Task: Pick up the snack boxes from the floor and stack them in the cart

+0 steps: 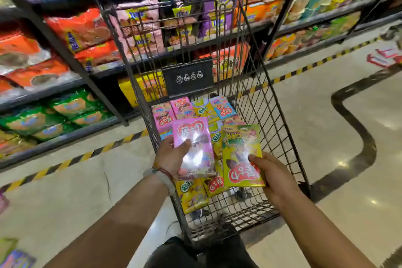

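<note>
A black wire cart (274, 128) stands in front of me with several pink, yellow and blue snack boxes (195, 109) lying flat on its floor. My left hand (171, 155) holds a pink snack box (195, 148) over the cart's middle, thumb on its face. Beside it, my right hand (273, 176) grips a yellow snack box (241, 154) by its lower right corner, above the boxes in the cart. Both boxes are face up and glossy with glare.
Dark shelves (71, 65) packed with snack bags run along the left and behind the cart. A yellow-black hazard stripe (71, 162) marks the tiled floor at the shelf base. More packets (13, 254) lie at the bottom left. Open floor (339, 159) spreads to the right.
</note>
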